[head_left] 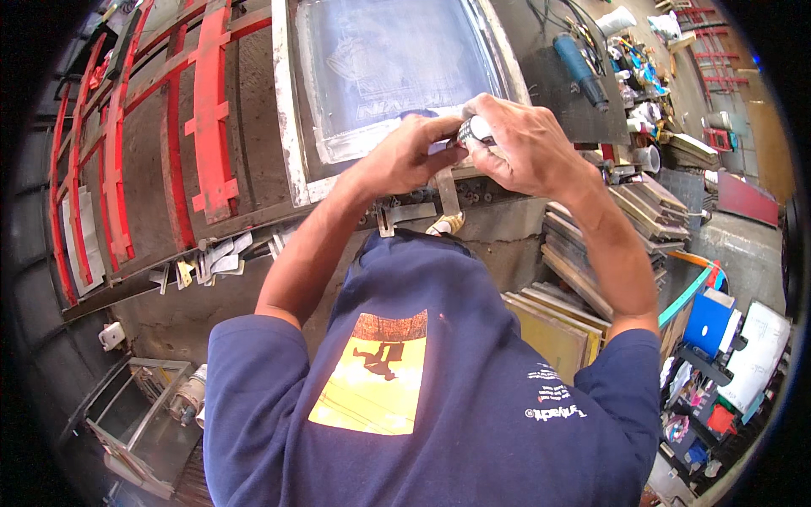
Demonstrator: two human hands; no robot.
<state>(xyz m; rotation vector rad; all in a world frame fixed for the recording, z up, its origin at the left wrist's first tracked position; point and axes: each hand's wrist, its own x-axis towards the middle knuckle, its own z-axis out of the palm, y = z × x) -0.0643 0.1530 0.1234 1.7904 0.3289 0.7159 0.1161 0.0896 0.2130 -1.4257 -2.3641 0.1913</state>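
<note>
Both hands meet over the near edge of a screen-printing frame [291, 135], whose pale bluish mesh [397, 51] carries a faint design. My right hand [536, 148] is curled around a small roll of tape [476, 131], white with dark markings on its side. At the roll's left side, the thumb and fingers of my left hand [397, 160] are pinched together against it. Whether they hold the tape's loose end is hidden by the fingers. Below the hands, a flat metal strip [447, 194] projects from the table edge.
Red metal racks [211, 110] stand to the left. Metal clamps [221, 253] line the table's edge. A blue heat gun [580, 69] lies on the dark surface at right, with cluttered supplies beyond. Wooden frames [583, 253] are stacked at lower right, near a blue binder [708, 323].
</note>
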